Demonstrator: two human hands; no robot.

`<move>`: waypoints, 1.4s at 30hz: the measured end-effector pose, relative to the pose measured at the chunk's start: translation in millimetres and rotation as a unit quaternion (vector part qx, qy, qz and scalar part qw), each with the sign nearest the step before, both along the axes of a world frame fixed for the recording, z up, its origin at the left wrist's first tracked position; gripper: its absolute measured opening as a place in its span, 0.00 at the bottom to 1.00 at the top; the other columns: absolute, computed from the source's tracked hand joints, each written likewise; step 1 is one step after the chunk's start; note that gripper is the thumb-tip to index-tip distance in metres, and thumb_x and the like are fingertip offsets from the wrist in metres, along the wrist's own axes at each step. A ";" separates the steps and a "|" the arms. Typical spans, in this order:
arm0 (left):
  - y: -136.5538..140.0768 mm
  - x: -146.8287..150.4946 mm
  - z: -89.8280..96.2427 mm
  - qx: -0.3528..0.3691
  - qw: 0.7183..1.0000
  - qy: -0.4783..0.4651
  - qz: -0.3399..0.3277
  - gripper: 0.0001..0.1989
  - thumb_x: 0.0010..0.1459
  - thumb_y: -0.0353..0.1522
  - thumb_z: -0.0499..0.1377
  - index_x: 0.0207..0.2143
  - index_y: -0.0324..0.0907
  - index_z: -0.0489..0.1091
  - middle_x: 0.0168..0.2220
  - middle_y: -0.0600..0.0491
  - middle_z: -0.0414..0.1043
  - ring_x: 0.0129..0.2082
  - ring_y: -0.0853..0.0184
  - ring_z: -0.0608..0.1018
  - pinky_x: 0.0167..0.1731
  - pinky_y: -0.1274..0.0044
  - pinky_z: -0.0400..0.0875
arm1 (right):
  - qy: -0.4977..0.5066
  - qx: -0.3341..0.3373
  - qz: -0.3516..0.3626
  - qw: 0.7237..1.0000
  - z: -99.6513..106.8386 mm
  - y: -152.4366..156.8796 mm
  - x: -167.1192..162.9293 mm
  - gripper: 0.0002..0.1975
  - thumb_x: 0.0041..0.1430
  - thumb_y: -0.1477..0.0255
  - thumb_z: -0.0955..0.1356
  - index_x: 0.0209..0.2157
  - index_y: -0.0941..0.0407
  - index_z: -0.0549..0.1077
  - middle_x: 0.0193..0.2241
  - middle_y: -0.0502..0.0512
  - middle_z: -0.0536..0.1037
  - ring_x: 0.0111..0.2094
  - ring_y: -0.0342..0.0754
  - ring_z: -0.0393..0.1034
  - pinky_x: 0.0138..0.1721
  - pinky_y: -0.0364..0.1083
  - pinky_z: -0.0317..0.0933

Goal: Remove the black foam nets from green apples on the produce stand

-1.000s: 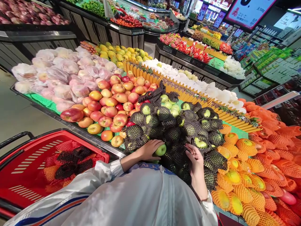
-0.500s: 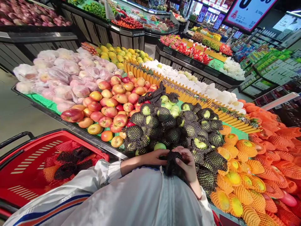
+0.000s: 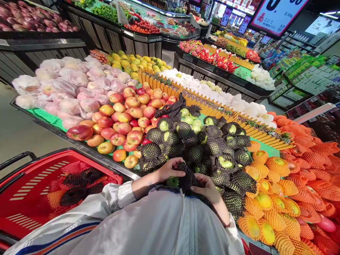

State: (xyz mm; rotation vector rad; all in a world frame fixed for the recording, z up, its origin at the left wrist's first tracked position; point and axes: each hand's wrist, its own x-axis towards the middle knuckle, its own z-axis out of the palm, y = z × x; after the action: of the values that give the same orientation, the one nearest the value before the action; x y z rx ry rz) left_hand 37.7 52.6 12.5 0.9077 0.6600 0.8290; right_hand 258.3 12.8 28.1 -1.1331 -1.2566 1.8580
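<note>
My left hand (image 3: 170, 170) is closed on a black foam fruit net (image 3: 187, 175), its thumb and fingers at the upper left of the net. My right hand (image 3: 205, 187) pinches the same net's lower right side. Just under my left hand a green apple (image 3: 172, 181) partly shows; I cannot tell whether the hand holds it. Directly beyond both hands lies a heap of green apples in black foam nets (image 3: 195, 152), with a few bare green apples (image 3: 188, 119) among them.
Red apples (image 3: 127, 122) and bagged fruit (image 3: 71, 85) lie to the left. Fruit in orange nets (image 3: 265, 202) lies to the right. A red shopping basket (image 3: 32, 170) with netted fruit stands at lower left. A yellow picket divider (image 3: 207, 104) runs behind the apples.
Both hands have shifted left and turned the black net, which now stands more upright between them. My left hand has risen slightly; a green apple now shows below it.
</note>
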 end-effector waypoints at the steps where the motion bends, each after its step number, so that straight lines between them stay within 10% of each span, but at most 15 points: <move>1: -0.2 0.0 1.3 0.008 1.000 0.000 -0.014 0.27 0.39 0.45 0.75 0.32 0.40 0.65 0.28 0.59 0.68 0.27 0.73 0.69 0.30 0.80 0.62 | -0.008 0.007 -0.004 1.000 -0.6 0.5 -0.9 0.14 0.46 0.66 0.78 0.35 0.54 0.78 0.30 0.50 0.80 0.33 0.48 0.72 0.38 0.47 0.65; 8: 2.4 1.2 1.4 0.069 0.992 0.047 -0.096 0.28 0.43 0.40 0.74 0.42 0.41 0.67 0.35 0.58 0.70 0.36 0.70 0.71 0.38 0.78 0.65 | -0.008 0.165 -0.219 0.962 -6.4 5.3 2.8 0.10 0.45 0.75 0.73 0.28 0.52 0.68 0.33 0.49 0.75 0.39 0.49 0.68 0.43 0.45 0.61; 14: 5.0 2.6 -6.5 0.040 0.974 0.108 -0.195 0.24 0.47 0.49 0.70 0.36 0.39 0.74 0.33 0.55 0.73 0.34 0.67 0.73 0.38 0.75 0.67 | 0.003 0.103 -0.195 0.975 -4.6 0.2 3.4 0.13 0.45 0.72 0.72 0.36 0.49 0.73 0.36 0.49 0.77 0.39 0.50 0.69 0.42 0.46 0.63; 21: 7.8 3.3 -17.9 -0.049 0.995 0.084 -0.024 0.26 0.45 0.52 0.70 0.33 0.39 0.71 0.28 0.57 0.71 0.29 0.70 0.71 0.32 0.77 0.63 | -0.020 -0.091 -0.106 0.990 -29.4 -4.6 3.3 0.25 0.39 0.57 0.79 0.40 0.51 0.78 0.35 0.53 0.81 0.39 0.55 0.74 0.46 0.54 0.66; 25: 13.9 0.3 -37.0 0.010 0.988 0.154 0.023 0.25 0.49 0.54 0.65 0.32 0.40 0.71 0.28 0.57 0.70 0.30 0.68 0.71 0.34 0.76 0.63 | -0.008 -0.086 -0.122 0.989 -53.7 1.9 -2.5 0.26 0.50 0.45 0.71 0.38 0.52 0.77 0.31 0.55 0.81 0.35 0.55 0.76 0.40 0.54 0.68; 34: 14.4 4.0 -57.3 0.180 0.877 0.418 0.154 0.12 0.64 0.41 0.55 0.41 0.43 0.71 0.37 0.53 0.77 0.35 0.63 0.76 0.40 0.73 0.67 | -0.286 0.160 -0.191 0.925 -87.3 25.9 -18.7 0.19 0.58 0.51 0.66 0.37 0.53 0.72 0.31 0.56 0.78 0.33 0.54 0.72 0.38 0.50 0.66; 42: 7.2 3.3 -57.2 0.170 0.794 0.582 0.043 0.19 0.71 0.40 0.43 0.41 0.41 0.70 0.32 0.45 0.77 0.36 0.55 0.81 0.38 0.70 0.70 | -0.384 0.219 -0.116 0.890 -87.7 25.4 -27.2 0.17 0.63 0.64 0.62 0.46 0.52 0.78 0.36 0.60 0.83 0.35 0.57 0.77 0.38 0.50 0.67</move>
State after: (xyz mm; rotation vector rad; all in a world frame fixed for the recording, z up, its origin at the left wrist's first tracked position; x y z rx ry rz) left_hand 41.1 59.7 -44.7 1.7437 1.6625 0.3754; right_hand 231.1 38.2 -59.6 -1.7225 -1.7432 0.8659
